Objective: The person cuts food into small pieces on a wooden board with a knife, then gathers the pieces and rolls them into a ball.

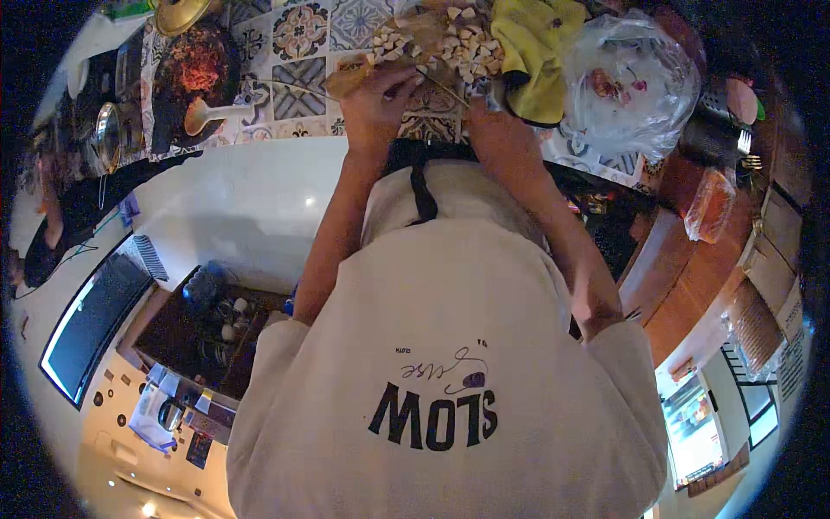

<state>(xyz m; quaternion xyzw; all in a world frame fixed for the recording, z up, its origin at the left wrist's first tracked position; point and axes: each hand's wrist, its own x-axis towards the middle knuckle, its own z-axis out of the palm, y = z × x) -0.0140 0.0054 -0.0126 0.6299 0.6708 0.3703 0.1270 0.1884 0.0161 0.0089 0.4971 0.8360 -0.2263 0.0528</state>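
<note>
My left hand [378, 102] is closed with its fingers curled, beside a brown flat piece, perhaps the edge of a wooden board [345, 84]. What its fingers pinch is too small and blurred to name. My right hand [500, 130] is closed around the near end of a thin, narrow-bladed knife [443, 89]. The blade slants up and left towards my left hand, and the grip hides the handle. Just beyond both hands lie many small pale chopped pieces with brownish edges [471, 54], in two loose heaps.
A yellow cloth [538, 48] lies right of the chopped pieces, with a clear plastic bag [635, 86] beside it. At left, a dark pan [177, 73] holds reddish food, near a light spoon [199, 117]. Forks [748, 151] and an orange package [711, 205] are far right. Patterned tiles [299, 82] cover the counter.
</note>
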